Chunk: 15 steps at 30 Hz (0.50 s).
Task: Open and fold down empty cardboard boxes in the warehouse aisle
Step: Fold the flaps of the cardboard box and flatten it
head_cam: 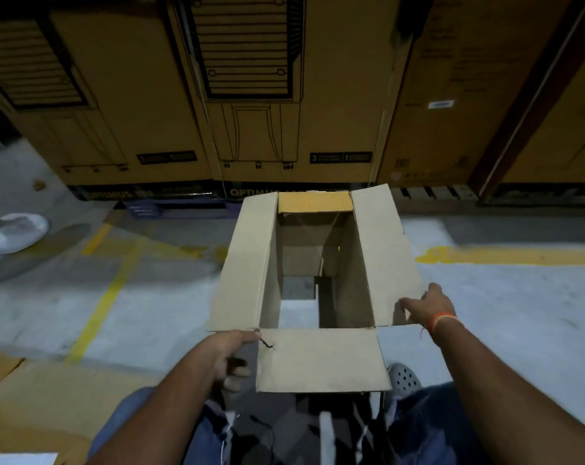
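Grey concrete floor (pixel 485 313) with yellow painted lines (pixel 103 307) is stretching across the warehouse aisle, and tall printed cartons (pixel 123 95) are standing in a row from ten to two o'clock. At the centre an open cardboard box (pixel 317 270) is being held up, all four top flaps spread outward, the floor showing through its open bottom. The left hand (pixel 230 357) is gripping the box's near left corner at seven o'clock, thumb on top and fingers curled beneath the near flap (pixel 321 360). The right hand (pixel 428 307) is pinching the near end of the right flap (pixel 385 256) at four o'clock. Flattened cardboard (pixel 43 407) is lying at eight o'clock.
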{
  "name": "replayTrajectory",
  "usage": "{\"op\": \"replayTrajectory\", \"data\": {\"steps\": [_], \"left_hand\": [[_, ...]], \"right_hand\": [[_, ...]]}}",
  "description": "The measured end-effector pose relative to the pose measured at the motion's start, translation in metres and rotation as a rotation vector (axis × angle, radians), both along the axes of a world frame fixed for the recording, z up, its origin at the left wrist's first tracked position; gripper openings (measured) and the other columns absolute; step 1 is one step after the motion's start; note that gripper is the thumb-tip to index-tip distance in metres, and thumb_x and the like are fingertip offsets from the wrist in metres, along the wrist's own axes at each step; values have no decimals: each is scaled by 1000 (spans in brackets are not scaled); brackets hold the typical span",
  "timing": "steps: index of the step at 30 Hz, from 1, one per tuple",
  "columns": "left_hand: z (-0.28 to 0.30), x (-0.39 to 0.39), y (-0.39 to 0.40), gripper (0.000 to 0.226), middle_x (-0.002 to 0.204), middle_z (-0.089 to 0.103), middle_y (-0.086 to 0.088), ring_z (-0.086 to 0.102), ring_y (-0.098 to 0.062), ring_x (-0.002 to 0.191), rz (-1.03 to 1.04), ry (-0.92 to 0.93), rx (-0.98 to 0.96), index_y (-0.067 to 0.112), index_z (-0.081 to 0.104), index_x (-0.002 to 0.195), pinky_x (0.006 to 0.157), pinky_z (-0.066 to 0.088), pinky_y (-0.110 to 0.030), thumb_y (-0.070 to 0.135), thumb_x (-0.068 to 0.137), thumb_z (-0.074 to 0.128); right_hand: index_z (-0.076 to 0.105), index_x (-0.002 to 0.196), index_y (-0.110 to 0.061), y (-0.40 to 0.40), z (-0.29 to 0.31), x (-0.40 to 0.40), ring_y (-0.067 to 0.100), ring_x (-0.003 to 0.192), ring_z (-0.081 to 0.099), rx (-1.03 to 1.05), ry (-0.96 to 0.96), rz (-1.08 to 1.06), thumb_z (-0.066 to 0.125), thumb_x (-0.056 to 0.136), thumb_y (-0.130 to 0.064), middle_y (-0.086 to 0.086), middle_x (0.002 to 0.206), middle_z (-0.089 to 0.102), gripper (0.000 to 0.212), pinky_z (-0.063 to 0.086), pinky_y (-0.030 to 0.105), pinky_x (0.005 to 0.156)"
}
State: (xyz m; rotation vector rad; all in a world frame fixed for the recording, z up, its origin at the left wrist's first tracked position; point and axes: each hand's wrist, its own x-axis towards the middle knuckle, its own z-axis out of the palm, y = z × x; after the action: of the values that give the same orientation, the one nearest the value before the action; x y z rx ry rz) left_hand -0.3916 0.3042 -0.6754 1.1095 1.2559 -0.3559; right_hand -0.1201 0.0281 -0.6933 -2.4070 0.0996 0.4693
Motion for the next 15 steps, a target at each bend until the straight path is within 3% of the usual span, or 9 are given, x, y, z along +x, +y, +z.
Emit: {"op": "replayTrajectory", "data": {"steps": [2,5,7,9,11,13,15], "left_hand": [[-11,3,-10,11,87,70,-12,63,-24,72,19,-119,35,9,65,100,64,50,-32,16,93,71],[-21,17,-17,31,101,73,-21,70,-34,87,130,-282,204,-7,63,120,73,58,-40,0,91,70],[-14,27,-18,53,122,69,-19,71,-32,93,226,-424,210,6,53,143,71,61,-37,-8,93,63],[-4,36,-15,77,127,66,-14,73,-26,84,337,-540,161,22,31,158,56,59,-30,-14,95,56],[-1,49,-14,85,132,62,-16,73,-24,79,375,-623,142,27,20,162,54,58,-29,-14,96,55],[0,65,-20,85,135,59,-15,70,-26,86,413,-662,116,27,17,162,55,59,-30,-10,96,56],[-2,79,-30,73,129,62,-19,67,-27,87,462,-691,69,22,30,159,55,59,-31,-7,97,57]], "right_hand": [[55,122,-3,0,-1,0,37,100,66,128,-8,-21,76,80,-13,21,116,67,48,54,46,91],[65,107,-8,3,6,-7,36,86,66,267,-32,-1,67,82,2,18,101,69,28,59,51,78],[66,105,-5,5,16,-17,32,75,62,414,53,37,60,87,9,20,95,66,24,56,40,60],[68,96,-7,4,20,-26,29,68,60,454,71,109,55,89,13,20,89,65,24,51,30,49],[71,88,-14,4,16,-33,30,69,64,442,28,175,57,86,11,18,84,70,28,56,38,53],[74,83,-21,2,13,-40,25,69,67,353,-50,260,61,81,4,4,76,73,29,58,48,64],[74,80,-28,5,11,-47,21,70,69,308,-83,329,63,76,-6,-6,72,73,26,60,47,69]]}}
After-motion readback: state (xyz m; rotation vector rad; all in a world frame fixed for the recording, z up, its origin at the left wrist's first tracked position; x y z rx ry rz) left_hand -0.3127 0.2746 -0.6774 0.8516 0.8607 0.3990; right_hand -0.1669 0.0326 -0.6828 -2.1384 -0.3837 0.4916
